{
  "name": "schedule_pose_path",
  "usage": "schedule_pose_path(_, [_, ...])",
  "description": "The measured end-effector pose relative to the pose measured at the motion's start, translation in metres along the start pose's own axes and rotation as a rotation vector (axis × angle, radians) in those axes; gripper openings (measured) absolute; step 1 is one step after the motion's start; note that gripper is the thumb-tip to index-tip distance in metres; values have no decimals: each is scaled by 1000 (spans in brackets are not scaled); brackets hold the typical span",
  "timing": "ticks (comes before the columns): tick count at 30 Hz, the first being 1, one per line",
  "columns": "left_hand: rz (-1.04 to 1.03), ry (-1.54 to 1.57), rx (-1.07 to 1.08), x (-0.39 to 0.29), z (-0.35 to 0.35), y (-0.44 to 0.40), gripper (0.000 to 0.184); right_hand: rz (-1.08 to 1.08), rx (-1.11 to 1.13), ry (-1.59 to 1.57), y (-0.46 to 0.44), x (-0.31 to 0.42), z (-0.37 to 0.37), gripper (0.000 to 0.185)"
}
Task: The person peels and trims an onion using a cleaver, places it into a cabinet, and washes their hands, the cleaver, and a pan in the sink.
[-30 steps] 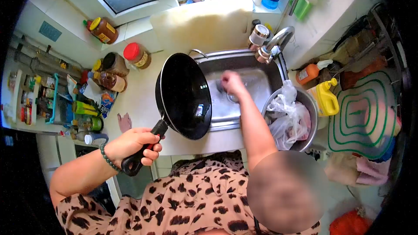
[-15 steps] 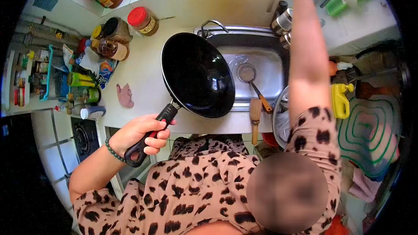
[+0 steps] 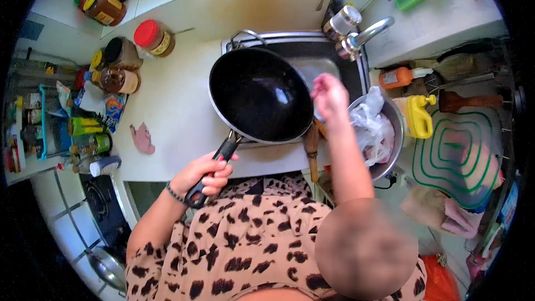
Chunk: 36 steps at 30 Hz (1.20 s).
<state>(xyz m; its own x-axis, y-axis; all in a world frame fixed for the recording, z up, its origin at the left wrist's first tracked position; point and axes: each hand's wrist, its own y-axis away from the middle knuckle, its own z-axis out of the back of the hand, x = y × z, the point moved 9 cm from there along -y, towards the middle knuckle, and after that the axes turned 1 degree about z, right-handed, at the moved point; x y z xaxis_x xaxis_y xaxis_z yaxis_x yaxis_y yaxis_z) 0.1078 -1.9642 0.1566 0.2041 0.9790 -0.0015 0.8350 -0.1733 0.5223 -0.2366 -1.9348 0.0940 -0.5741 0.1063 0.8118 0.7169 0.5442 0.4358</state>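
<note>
My left hand is wrapped round the black handle of a wok, which is tilted over the front left of the sink. The wok's dark inside faces up and shows a bright glint. At the wok's right rim is my right hand, slightly blurred, its fingers curled. Something pale shows under those fingers, too unclear to name. Below the rim, a wooden-handled brush sticks out over the counter's front edge. The wok hides much of the steel sink.
A chrome faucet rises at the sink's right corner. Right of my forearm sits a metal bowl with a plastic bag in it. A yellow jug stands beyond. Jars, including a red-lidded jar, and bottles line the left counter.
My right hand has come back from the far ledge at the top down to the wok's right side. The wok stays in my left hand, and the view has shifted.
</note>
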Motion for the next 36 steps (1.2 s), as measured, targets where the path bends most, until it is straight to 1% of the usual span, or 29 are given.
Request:
schedule_pose_path(2, [1, -35, 15, -2, 4, -12, 26, -123, -318, -431, -75, -6, 78, 10])
schedule_pose_path(3, [7, -31, 10, -1, 5, -19, 26, -99, -435, -468, -109, 1, 106, 11])
schedule_pose_path(4, [3, -42, 1, 0, 7, -25, 29, -204, -545, -351, -108, 16, 92, 15])
schedule_pose_path(5, [-3, -55, -7, -1, 9, -31, 31, -215, -373, -243, -140, 24, 87, 18])
schedule_pose_path(6, [4, -55, -11, 0, 8, -38, 31, -116, -219, -260, -144, 43, 59, 18])
schedule_pose_path(7, [-2, -69, -21, 0, 7, -42, 30, -126, -87, -458, -148, 52, 32, 15])
schedule_pose_path(9, [-6, -93, -31, 2, 11, -52, 29, -139, 169, -238, -210, 48, 47, 19])
schedule_pose_path(10, [-3, -93, -30, 3, 13, -57, 29, -166, 300, -217, -211, 47, 37, 17])
schedule_pose_path(11, [-6, -119, -18, 4, 14, -62, 29, -167, 298, -217, -210, 48, 42, 17])
schedule_pose_path(12, [-10, -142, -6, 4, 14, -65, 29, -276, 79, -193, -197, 41, 58, 18])
schedule_pose_path(13, [-3, -115, 36, 3, 11, -69, 22, -382, -140, -165, -192, 31, 78, 20])
schedule_pose_path(15, [9, -88, 62, 2, 13, -77, 22, -469, 6, 16, -197, 32, 87, 24])
schedule_pose_path(16, [29, -65, 87, 2, 12, -79, 23, -556, 130, 112, -188, 30, 80, 24])
schedule_pose_path(17, [36, -62, 103, 0, 9, -80, 22, -522, 7, 203, -191, 32, 88, 30])
schedule_pose_path(18, [33, -56, 97, 0, 11, -84, 22, -506, -2, 131, -173, 40, 68, 32])
schedule_pose_path(20, [62, -1, 155, 2, 14, -96, 22, -459, -132, 187, -160, 49, 64, 33])
schedule_pose_path(21, [62, -21, 185, 3, 15, -100, 27, -441, -176, 206, -161, 52, 69, 34])
schedule_pose_path(22, [65, -23, 186, 4, 16, -105, 27, -495, -82, 295, -166, 49, 72, 35])
schedule_pose_path(23, [80, 1, 155, 6, 19, -110, 32, -547, 14, 385, -167, 45, 72, 35])
schedule_pose_path(24, [94, 25, 124, 8, 24, -115, 38, -546, 13, 384, -173, 46, 76, 35])
schedule_pose_path(25, [107, 19, 112, 9, 29, -120, 45, -593, 15, 440, -176, 43, 82, 34])
schedule_pose_path(26, [109, 19, 114, 8, 37, -125, 45, -641, 18, 497, -179, 40, 89, 33])
schedule_pose_path(27, [147, 84, 215, 11, 37, -128, 45, -644, 14, 498, -177, 39, 90, 33])
schedule_pose_path(28, [185, 149, 318, 13, 36, -129, 45, -579, 20, 484, -175, 43, 84, 30])
schedule_pose_path(29, [198, 152, 342, 15, 42, -132, 51, -510, 28, 469, -176, 47, 78, 28])
schedule_pose_path(30, [200, 153, 344, 17, 49, -136, 51, -510, 26, 470, -172, 45, 75, 28])
schedule_pose_path(32, [221, 206, 378, 20, 58, -139, 55, -347, -107, 464, -171, 57, 75, 28])
schedule_pose_path(34, [235, 215, 362, 22, 64, -142, 57, -342, -99, 430, -179, 52, 82, 27])
schedule_pose_path(36, [244, 157, 409, 21, 64, -143, 56, -334, -95, 402, -184, 53, 86, 26])
